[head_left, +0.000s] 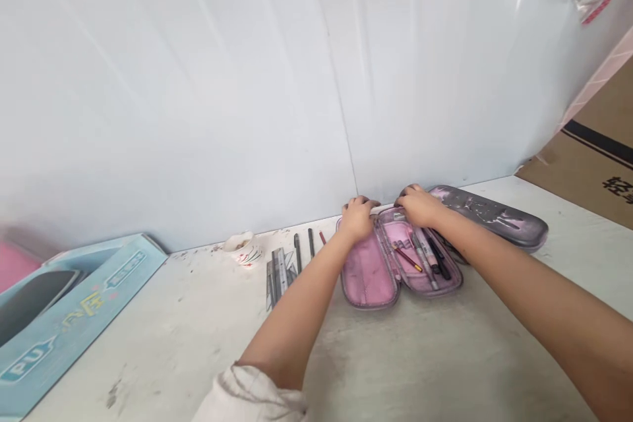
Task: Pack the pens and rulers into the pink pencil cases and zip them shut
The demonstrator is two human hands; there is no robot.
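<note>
A pink pencil case with grey edging (370, 280) lies unzipped and spread flat on the table. Several pens and pencils (429, 257) rest in its right half, while the left half shows bare pink lining. At the far edge of the left half, my left hand (359, 217) has its fingers curled over the rim. My right hand (419, 206) grips the far edge of the right half, its fingertips partly hidden. Just beyond my right wrist lies a closed dark grey case (494, 216) with a pinkish, shiny pattern.
Left of the pencil case lie rulers (281, 273), two dark pens (297, 252) and a reddish pencil partly behind my left arm. A paper cup (243, 249) stands near the white wall (247, 92). A light blue box (89, 310) is at left, a cardboard box (593, 158) at right.
</note>
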